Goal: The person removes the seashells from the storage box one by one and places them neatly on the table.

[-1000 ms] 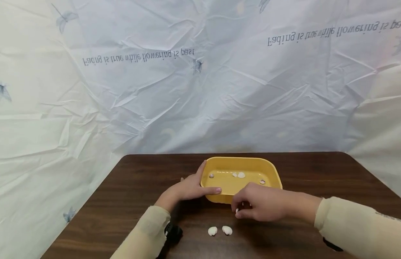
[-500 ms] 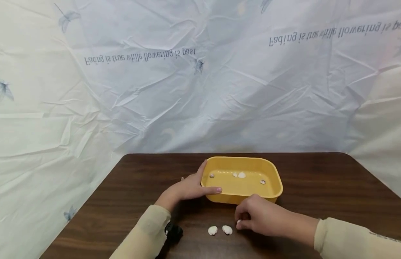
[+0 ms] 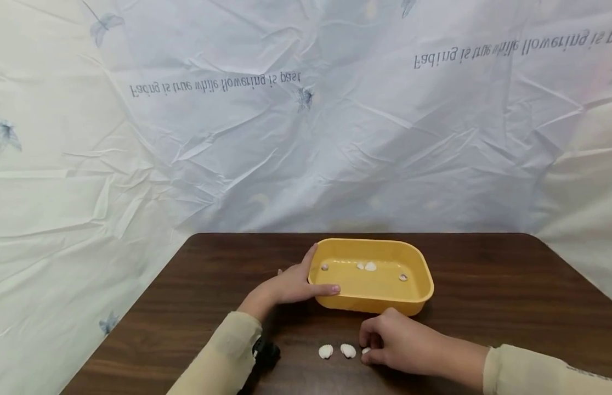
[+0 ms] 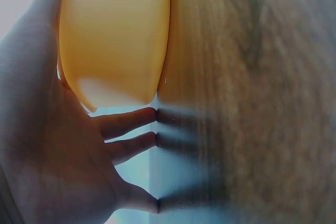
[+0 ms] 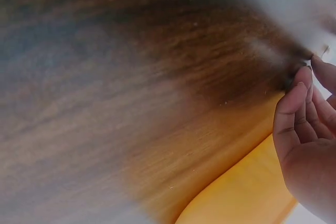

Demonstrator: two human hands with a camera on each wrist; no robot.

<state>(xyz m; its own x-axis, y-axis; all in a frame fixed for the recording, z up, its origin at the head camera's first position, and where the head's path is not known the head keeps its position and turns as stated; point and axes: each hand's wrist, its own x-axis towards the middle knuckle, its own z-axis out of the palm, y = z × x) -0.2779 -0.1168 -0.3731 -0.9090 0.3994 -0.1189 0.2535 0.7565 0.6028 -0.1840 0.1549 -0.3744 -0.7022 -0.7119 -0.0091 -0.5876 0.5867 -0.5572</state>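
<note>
Shell [image 3: 366, 350] this small suits the pinch of your right hand [image 3: 403, 341], just beside two white shells [image 3: 326, 351] on the table [image 3: 187, 340]. Your left hand [image 3: 290, 285], fingers spread, braces the yellow tub [image 3: 375, 304], likely for steadiness.

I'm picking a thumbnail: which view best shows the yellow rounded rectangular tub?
The head view, since there the tub shows its interior and most of its rim; both wrist views show only part of its outside.

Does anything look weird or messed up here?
Yes: the writing on the wrinkled sheet behind the table looks flipped upside down. I see nothing spilled; the white shells in front of the yellow tub make a row.
</note>
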